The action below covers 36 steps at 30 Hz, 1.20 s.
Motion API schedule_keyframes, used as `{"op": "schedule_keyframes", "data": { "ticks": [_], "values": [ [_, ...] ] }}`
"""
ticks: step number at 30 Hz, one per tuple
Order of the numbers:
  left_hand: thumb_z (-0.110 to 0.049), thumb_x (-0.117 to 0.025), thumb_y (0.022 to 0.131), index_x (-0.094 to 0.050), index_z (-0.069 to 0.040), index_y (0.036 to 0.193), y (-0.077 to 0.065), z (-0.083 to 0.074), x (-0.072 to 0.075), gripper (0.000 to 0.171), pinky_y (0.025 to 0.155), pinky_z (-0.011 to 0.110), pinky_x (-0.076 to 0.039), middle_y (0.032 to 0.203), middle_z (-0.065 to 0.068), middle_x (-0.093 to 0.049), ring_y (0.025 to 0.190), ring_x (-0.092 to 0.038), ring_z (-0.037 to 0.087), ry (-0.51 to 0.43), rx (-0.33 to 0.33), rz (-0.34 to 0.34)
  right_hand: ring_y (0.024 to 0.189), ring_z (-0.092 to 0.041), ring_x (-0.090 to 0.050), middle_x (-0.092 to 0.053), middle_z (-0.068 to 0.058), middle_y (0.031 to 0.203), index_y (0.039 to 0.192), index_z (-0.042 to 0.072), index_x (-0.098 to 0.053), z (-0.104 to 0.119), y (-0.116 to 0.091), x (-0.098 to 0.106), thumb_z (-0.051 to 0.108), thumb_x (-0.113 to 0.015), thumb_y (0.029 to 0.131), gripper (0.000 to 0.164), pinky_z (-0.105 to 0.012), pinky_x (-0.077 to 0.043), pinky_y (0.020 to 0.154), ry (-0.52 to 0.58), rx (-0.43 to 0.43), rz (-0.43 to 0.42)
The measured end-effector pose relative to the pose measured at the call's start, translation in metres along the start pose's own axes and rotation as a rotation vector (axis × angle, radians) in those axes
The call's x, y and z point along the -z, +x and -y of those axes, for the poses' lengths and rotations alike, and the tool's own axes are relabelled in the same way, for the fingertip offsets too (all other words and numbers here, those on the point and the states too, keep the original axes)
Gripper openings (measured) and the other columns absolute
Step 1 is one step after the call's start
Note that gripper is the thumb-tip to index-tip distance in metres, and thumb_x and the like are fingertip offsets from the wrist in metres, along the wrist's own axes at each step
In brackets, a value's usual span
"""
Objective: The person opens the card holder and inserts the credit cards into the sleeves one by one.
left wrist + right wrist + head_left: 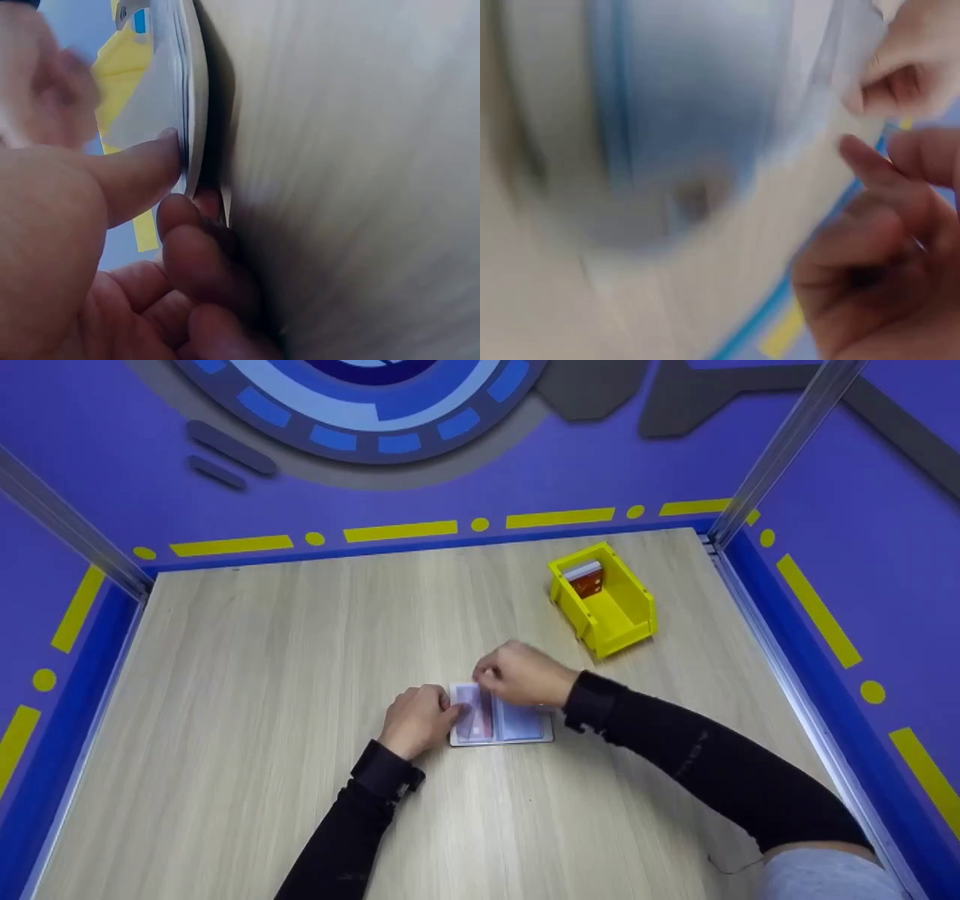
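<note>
A small card holder booklet point(521, 725) with clear plastic sleeves lies spread on the table. Behind the plastic of its left page shows a reddish card point(482, 727). My left hand point(417, 721) holds the left edge, and in the left wrist view the thumb point(146, 161) presses on the pages point(180, 67) with curled fingers at the cover's underside. Just above the booklet's top edge is my right hand point(521, 673), blurred. Its fingers point(874, 165) are loosely bent in the right wrist view, and I see nothing between them.
Toward the back right of the wooden table point(300, 645) stands a yellow bin point(619, 634). Several cards point(585, 577) stand inside at its far left end. Blue-purple panels point(420, 502) border the table at the back and both sides.
</note>
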<state>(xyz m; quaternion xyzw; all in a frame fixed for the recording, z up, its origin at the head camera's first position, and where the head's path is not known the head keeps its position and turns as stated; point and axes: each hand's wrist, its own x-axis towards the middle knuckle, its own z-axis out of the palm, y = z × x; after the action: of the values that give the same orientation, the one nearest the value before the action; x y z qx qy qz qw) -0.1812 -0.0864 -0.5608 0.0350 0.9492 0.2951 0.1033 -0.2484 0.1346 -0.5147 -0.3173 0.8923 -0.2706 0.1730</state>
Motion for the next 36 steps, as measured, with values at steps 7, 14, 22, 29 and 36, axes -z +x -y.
{"op": "schedule_keyframes", "data": {
  "ticks": [7,14,22,29,36],
  "values": [
    [-0.039,-0.08,0.102,-0.062,-0.016,0.073,-0.002,-0.003,-0.001,0.041,0.06,0.031,-0.037,0.069,-0.003,-0.056,0.063,-0.052,0.017,-0.028,0.016,-0.01,0.076,-0.022,-0.065,-0.082,-0.01,0.105,0.12,0.008,-0.082,-0.03,-0.012,0.09,0.029,-0.062,0.112,0.03,-0.036,-0.057,0.073,-0.08,-0.124,-0.295],
    [-0.037,-0.08,0.102,-0.06,-0.016,0.073,-0.001,-0.002,0.002,0.041,0.06,0.032,-0.037,0.069,-0.003,-0.054,0.064,-0.051,0.017,-0.039,0.027,-0.013,0.099,-0.034,-0.072,-0.08,-0.02,0.119,0.126,0.0,-0.077,-0.093,-0.01,0.14,0.018,-0.064,0.11,0.027,-0.05,-0.062,0.096,-0.456,-0.267,-0.265],
    [-0.038,-0.079,0.102,-0.062,-0.016,0.074,-0.001,-0.004,-0.004,0.04,0.061,0.032,-0.038,0.069,-0.003,-0.055,0.064,-0.052,0.017,-0.058,0.039,0.007,0.092,-0.037,-0.069,-0.079,-0.021,0.116,0.133,0.0,-0.073,-0.133,-0.001,0.134,0.025,-0.071,0.11,0.034,-0.053,-0.062,0.096,-0.733,-0.289,-0.104],
    [-0.038,-0.08,0.101,-0.061,-0.016,0.072,-0.001,-0.004,-0.005,0.041,0.059,0.032,-0.037,0.068,-0.004,-0.053,0.063,-0.051,0.017,-0.056,0.029,-0.006,0.089,-0.038,-0.072,-0.079,-0.021,0.112,0.133,-0.001,-0.072,-0.145,0.008,0.124,0.027,-0.072,0.11,0.036,-0.056,-0.063,0.094,-0.785,-0.269,-0.144],
    [-0.036,-0.081,0.101,-0.06,-0.016,0.071,-0.001,-0.001,-0.002,0.041,0.058,0.031,-0.036,0.067,-0.005,-0.052,0.062,-0.049,0.015,-0.057,0.011,-0.009,0.096,-0.038,-0.074,-0.08,-0.02,0.116,0.131,0.001,-0.075,-0.148,0.009,0.126,0.017,-0.072,0.108,0.028,-0.055,-0.064,0.095,-0.769,-0.241,-0.199]
  ]
}}
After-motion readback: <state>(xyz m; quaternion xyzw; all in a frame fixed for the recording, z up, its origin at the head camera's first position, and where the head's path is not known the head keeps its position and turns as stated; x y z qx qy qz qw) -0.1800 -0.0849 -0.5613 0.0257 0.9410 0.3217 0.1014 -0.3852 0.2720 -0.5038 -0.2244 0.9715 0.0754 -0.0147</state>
